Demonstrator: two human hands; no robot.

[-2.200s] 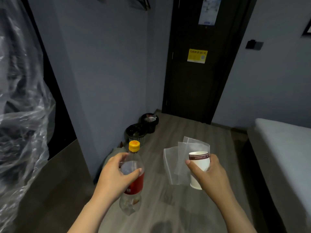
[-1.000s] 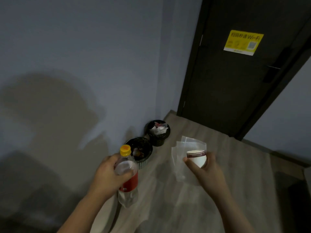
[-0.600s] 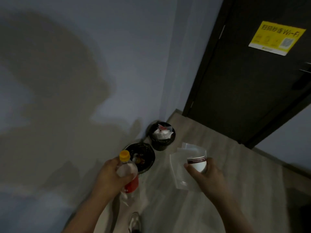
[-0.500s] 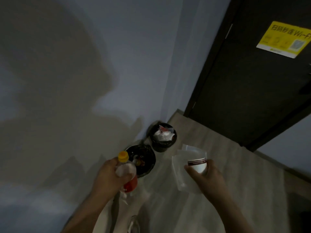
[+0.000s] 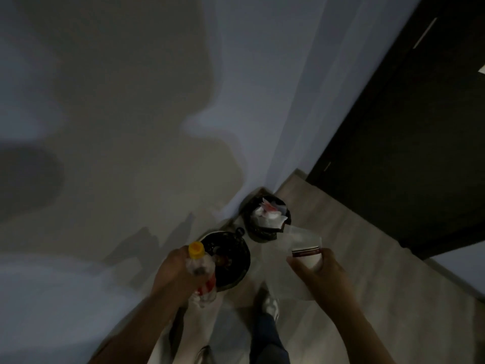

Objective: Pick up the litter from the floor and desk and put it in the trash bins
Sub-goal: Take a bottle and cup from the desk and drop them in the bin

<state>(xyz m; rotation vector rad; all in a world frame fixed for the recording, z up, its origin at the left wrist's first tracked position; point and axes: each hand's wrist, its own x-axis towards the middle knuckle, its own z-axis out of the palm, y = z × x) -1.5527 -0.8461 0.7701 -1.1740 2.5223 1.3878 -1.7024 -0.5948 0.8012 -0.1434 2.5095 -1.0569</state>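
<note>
1. Nearest us, at six o'clock in the view, a leg in dark trousers point(image 5: 267, 337) ends in a pale shoe point(image 5: 270, 305) on the wood-look floor point(image 5: 367, 271).
2. At nine o'clock from the shoe, the left hand point(image 5: 175, 274) has its fingers curled round a clear plastic bottle point(image 5: 202, 266) with a red label. Its yellow cap point(image 5: 196, 250) points to twelve o'clock.
3. At three o'clock from that hand, the right hand point(image 5: 320, 274) grips a white paper cup point(image 5: 307, 257) with a dark red band. A clear plastic bag point(image 5: 301, 236) juts out past the cup toward eleven o'clock.
4. Between the hands, closer to the left one, we see the near bin point(image 5: 240, 245), round and black. The bottle overlaps its nine o'clock edge, and we cannot make out its dim contents.
5. At one o'clock from it, just beside it, the far bin point(image 5: 248, 216) holds crumpled white paper point(image 5: 270, 216) with a red patch.
6. Behind both bins rises the grey wall point(image 5: 118, 114), and a dark door point(image 5: 406, 153) stands at two o'clock.
</note>
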